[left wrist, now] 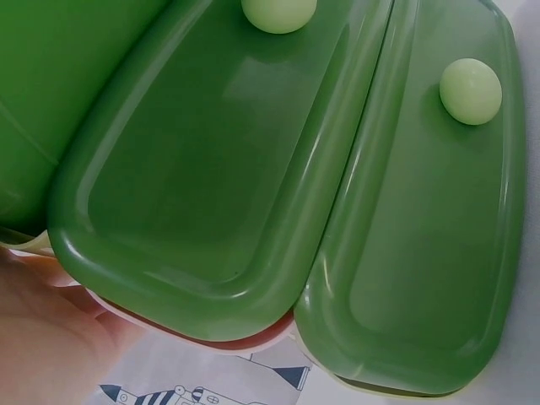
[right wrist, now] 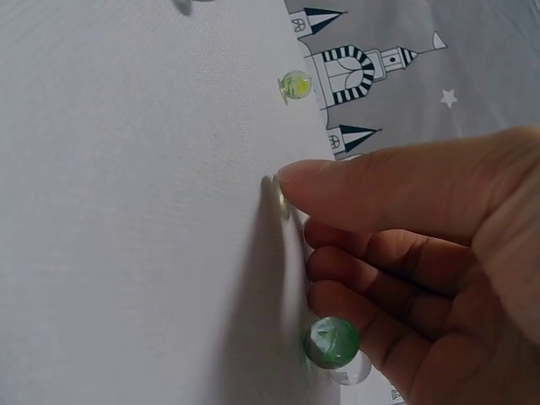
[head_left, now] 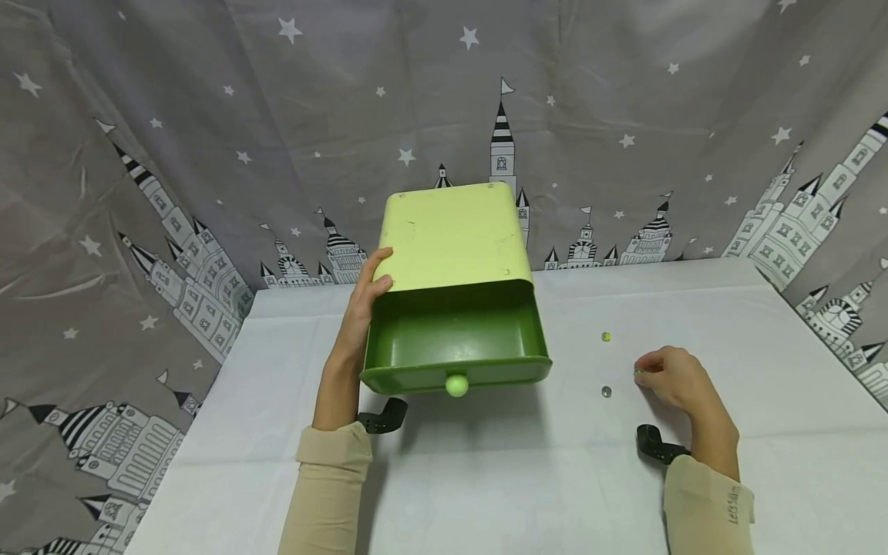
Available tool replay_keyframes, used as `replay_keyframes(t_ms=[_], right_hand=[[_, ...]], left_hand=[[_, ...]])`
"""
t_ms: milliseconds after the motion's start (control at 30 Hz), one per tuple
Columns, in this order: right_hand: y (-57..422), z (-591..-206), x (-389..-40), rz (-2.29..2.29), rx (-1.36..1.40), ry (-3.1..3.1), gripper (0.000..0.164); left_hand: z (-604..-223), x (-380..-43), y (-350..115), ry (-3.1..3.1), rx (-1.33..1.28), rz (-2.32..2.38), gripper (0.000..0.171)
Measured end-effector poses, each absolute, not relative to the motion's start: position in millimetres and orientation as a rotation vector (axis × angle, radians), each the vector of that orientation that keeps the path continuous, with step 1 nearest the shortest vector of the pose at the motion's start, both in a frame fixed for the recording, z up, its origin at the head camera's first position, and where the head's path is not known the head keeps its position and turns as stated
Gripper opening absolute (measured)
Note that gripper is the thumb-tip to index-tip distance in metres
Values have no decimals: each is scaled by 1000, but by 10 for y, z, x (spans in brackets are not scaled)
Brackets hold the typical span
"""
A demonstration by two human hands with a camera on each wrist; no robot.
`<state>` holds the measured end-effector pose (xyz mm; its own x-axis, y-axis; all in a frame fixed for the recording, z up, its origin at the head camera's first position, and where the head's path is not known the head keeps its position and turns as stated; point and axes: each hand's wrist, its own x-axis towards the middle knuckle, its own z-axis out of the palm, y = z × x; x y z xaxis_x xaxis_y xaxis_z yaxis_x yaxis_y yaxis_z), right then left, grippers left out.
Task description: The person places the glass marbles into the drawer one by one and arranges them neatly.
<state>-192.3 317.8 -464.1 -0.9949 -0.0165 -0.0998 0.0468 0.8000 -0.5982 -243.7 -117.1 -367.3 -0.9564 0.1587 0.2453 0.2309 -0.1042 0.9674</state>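
My left hand grips the left side of a small yellow-green drawer box. Its top drawer, dark green inside with a round light-green knob, is pulled out, and no contents show in it. Two lower drawer fronts look shut in the left wrist view. Over the white cloth at the right, my right hand pinches a small glass marble, mostly hidden by the thumb tip. A green swirled marble and a clear marble show right by the little finger.
Left of the right hand lie a yellow-green marble and a greyish marble, apart from each other. A white cloth covers the table. Behind it hangs a grey curtain printed with castles and stars.
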Motion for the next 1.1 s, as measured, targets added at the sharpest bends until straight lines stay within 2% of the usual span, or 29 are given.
replay_keyframes(t_ms=[1100], right_hand=[[3161, -4598, -1907, -1029, 65, 2877, 27]], left_hand=[[-3680, -2437, -1161, -2043, -450, -2292, 48]])
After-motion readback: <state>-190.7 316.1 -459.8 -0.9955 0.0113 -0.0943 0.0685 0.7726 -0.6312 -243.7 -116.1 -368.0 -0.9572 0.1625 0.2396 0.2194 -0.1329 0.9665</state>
